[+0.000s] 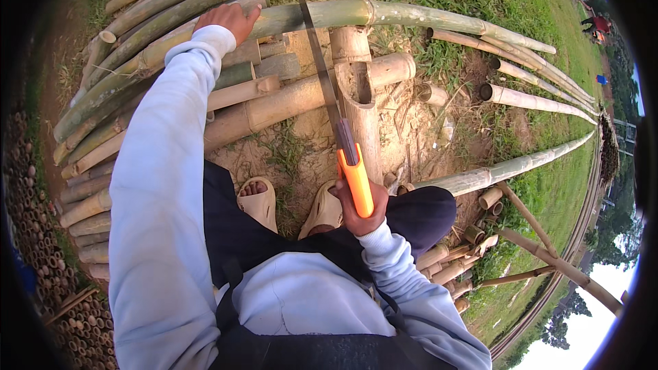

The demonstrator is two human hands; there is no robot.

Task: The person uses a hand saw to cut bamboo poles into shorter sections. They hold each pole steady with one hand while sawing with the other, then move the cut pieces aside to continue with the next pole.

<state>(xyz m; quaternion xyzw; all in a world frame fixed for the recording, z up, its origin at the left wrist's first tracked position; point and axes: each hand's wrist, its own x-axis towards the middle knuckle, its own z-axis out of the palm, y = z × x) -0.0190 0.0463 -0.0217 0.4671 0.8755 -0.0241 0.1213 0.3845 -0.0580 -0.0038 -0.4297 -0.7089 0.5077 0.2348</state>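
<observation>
1. Biggest thing here is the long bamboo pole (384,15), lying crosswise over the wooden post (358,96). It runs from far left of the post, over its top, and off to the right, bending with the lens.
2. Left of the post there's a whole stack of bamboo (171,62), pieces piled side by side, some with the cut ends showing.
3. Right of the post, more loose bamboo stems (541,79) lie on the grass, well apart from the stack.
4. The post itself is a short, thick bamboo stump standing upright in bare dirt, notched at the top where the pole sits.
5. The saw (329,89): a long thin blade with an orange handle, running just left of the post and crossing the pole above it.
6. The person's right hand (361,211) is wrapped tight around the orange handle, below the post.
7. The left hand (229,19) is up and left of the post, pressed palm-down on the pole where it meets the stack, fingers curled over it.
8. Two beige sandals (288,205) sit on the dirt just below the post.
</observation>
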